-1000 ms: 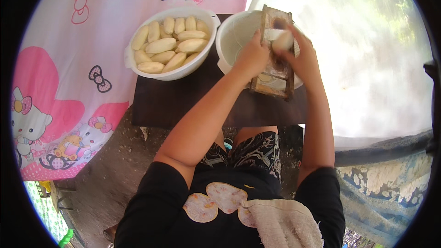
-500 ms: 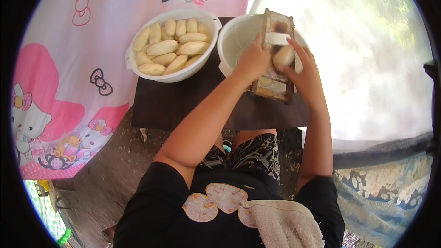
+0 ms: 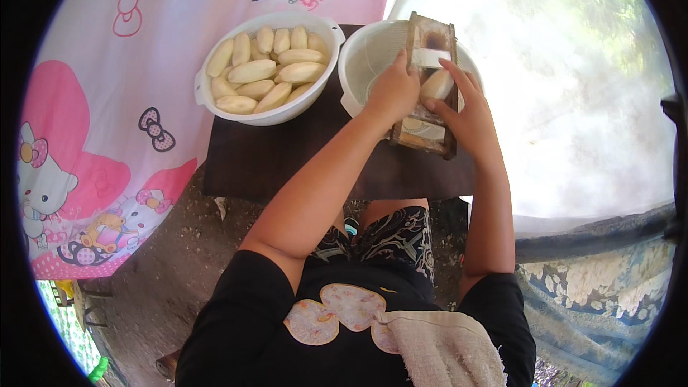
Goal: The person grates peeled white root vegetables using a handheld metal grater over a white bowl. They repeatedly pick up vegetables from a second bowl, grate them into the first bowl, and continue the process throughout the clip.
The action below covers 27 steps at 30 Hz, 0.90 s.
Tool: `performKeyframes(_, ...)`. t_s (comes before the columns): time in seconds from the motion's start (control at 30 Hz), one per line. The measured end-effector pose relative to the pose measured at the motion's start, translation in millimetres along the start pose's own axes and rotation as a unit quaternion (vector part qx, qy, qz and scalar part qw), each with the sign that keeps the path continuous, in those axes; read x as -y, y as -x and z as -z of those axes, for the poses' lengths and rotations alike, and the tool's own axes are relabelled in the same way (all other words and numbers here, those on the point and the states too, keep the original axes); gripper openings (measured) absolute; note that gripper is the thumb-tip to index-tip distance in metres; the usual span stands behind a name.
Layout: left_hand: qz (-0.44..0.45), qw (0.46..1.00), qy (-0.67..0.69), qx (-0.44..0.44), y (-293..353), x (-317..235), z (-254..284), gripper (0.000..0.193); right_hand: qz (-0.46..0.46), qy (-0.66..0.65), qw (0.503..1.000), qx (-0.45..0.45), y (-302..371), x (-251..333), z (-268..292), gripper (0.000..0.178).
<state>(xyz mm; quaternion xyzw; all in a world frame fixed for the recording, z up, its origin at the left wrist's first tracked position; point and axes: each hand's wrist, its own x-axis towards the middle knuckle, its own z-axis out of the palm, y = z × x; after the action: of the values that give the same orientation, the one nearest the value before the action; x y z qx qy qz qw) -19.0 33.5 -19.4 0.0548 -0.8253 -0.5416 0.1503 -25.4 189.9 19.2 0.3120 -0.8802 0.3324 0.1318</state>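
Banana (image 3: pixel 436 84) in right hand (image 3: pixel 471 116), against wooden slicer (image 3: pixel 432 57)

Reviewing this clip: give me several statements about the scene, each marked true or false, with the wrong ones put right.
1. The left hand grips the wooden-framed slicer at its left side. True.
2. The right hand is empty. False: the right hand holds a pale peeled piece against the slicer.
3. The slicer is over the right-hand bowl. True.
4. The bowl of peeled pieces stands to the right of the other bowl. False: the filled bowl is on the left.
5. Both bowls stand on a bright white table. False: the table is dark brown.
6. A pale towel hangs over the front of the black shirt. True.
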Motion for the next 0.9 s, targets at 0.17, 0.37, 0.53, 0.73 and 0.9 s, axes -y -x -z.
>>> performKeyframes(0.17,0.014,1.000,0.009,0.020,-1,1,2,0.057,-0.031,0.022,0.998,-0.056,-85,-55,-20,0.065)
performKeyframes(0.37,0.010,1.000,-0.002,0.003,7,-12,4,0.056,0.025,-0.027,0.999,-0.032,-45,-33,-7,0.065)
performKeyframes(0.53,0.010,1.000,0.006,0.005,0,0,-1,0.056,0.023,-0.033,0.999,0.004,3,-7,2,0.064)
performKeyframes(0.73,0.011,1.000,0.006,0.013,-1,-2,0,0.058,-0.067,-0.083,0.994,-0.022,-86,-57,-10,0.064)
performKeyframes(0.9,0.015,1.000,0.003,0.009,4,-7,1,0.058,0.005,-0.052,0.999,-0.010,-35,-26,-1,0.065)
